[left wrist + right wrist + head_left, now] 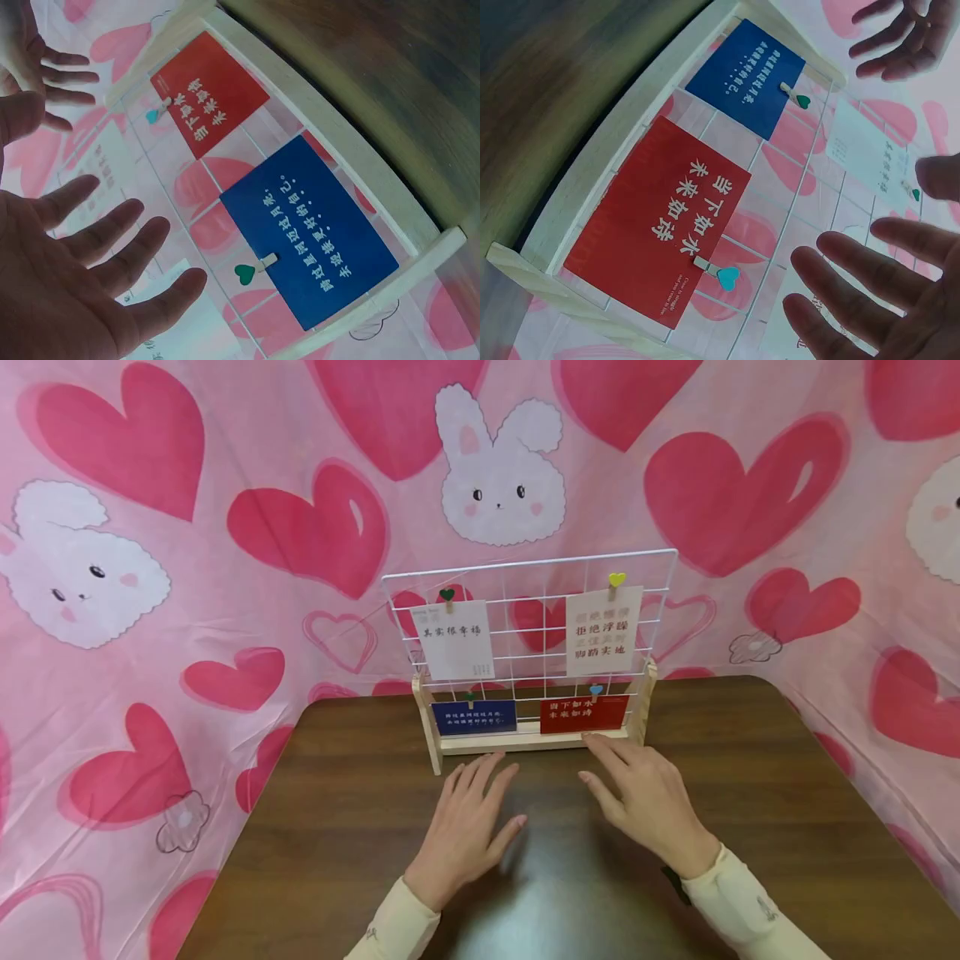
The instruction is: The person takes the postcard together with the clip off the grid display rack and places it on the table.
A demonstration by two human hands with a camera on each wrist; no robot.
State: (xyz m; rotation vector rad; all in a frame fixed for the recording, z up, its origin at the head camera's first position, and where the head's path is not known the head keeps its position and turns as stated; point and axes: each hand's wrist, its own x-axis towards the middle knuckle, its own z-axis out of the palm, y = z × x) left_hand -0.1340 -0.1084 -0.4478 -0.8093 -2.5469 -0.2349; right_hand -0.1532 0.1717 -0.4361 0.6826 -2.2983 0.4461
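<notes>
The clipping-up looks finished to me: two white paper cards (pixel 456 652) hang high on the white-wire, pale-wood display rack (pixel 517 744), a blue rectangular card (pixel 480 725) and a red rectangular card (pixel 583 723) low on it. Before the rack, the left hand (pixel 461 822) and right hand (pixel 651 797) hold nothing, fingers spread; no loose card shows.

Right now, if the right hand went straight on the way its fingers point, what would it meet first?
Probably the red card, or the wooden rail just below it; how high the right hand hovers is unclear.
</notes>
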